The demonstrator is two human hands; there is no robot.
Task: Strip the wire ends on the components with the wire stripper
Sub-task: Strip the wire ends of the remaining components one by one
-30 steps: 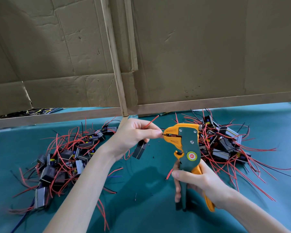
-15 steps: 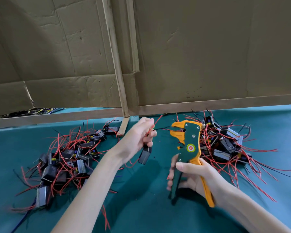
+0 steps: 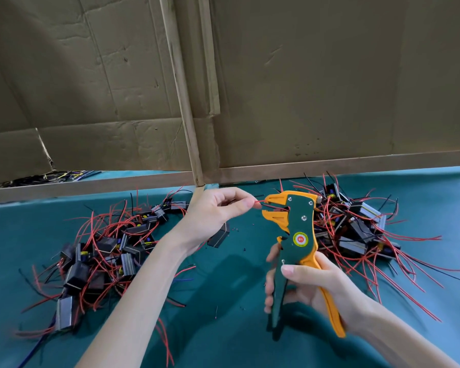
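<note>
My left hand [image 3: 215, 211] pinches the red wire [image 3: 259, 201] of a small black component [image 3: 219, 236] that hangs below the hand. The wire's tip lies in the open jaws of the orange and green wire stripper [image 3: 298, 235]. My right hand [image 3: 311, 284] grips the stripper's handles, held upright above the teal table [image 3: 237, 328]. One pile of black components with red wires [image 3: 104, 253] lies to the left, another pile [image 3: 356, 232] to the right behind the stripper.
A cardboard wall [image 3: 303, 88] with a wooden frame rail [image 3: 329, 167] stands along the back of the table. Loose wire offcuts [image 3: 181, 274] lie on the cloth between the piles. More wires [image 3: 45, 177] show beyond the rail at far left.
One second ago the jaws clamped a wire; then my left hand pulled away. Now it has brought a red wire tip back into the open jaws. The stripper stands more upright.
</note>
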